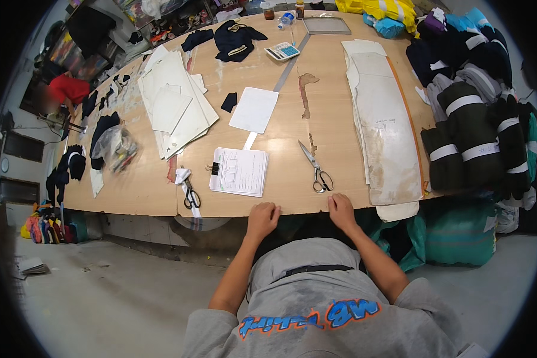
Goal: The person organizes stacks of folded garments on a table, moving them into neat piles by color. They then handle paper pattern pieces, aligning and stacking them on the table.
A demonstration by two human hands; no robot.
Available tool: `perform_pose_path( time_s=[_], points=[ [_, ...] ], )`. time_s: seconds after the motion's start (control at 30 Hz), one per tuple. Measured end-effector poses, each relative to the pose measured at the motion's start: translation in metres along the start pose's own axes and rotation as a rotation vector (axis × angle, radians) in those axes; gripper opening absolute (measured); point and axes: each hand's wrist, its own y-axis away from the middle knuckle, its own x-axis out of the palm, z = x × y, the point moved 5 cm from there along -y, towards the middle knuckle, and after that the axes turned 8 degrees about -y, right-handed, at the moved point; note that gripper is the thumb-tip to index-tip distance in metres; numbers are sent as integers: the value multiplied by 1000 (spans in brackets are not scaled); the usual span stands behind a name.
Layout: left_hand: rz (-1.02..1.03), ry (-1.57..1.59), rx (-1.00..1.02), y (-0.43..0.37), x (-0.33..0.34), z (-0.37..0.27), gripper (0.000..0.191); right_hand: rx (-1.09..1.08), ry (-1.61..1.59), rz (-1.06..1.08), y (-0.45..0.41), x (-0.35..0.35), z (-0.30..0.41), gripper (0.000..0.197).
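My left hand rests at the near edge of the wooden table, its fingers curled together and nothing visible in them. Also curled at that edge is my right hand, just below the handles of the metal tailor's shears. The shears lie with their blades pointing away from me. Beyond my left hand is a stack of written sheets with a black binder clip on its left side. Farther left, a second pair of scissors has white material around its blades.
White pattern cards cover the left middle. Long stained patterns lie on the right, beside rolled dark fabric bundles. Farther back are a calculator and dark cloth pieces. A person in red is at far left.
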Motion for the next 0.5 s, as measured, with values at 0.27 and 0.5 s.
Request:
perform_pose_path(
  time_s=[0.27, 0.5],
  points=[
    [-206, 234, 192, -81, -24, -81, 21, 2, 16, -8, -6, -4, -6, 32],
    [-319, -69, 167, -116, 58, -32, 15, -47, 83, 99, 7, -29, -14, 24]
  ],
)
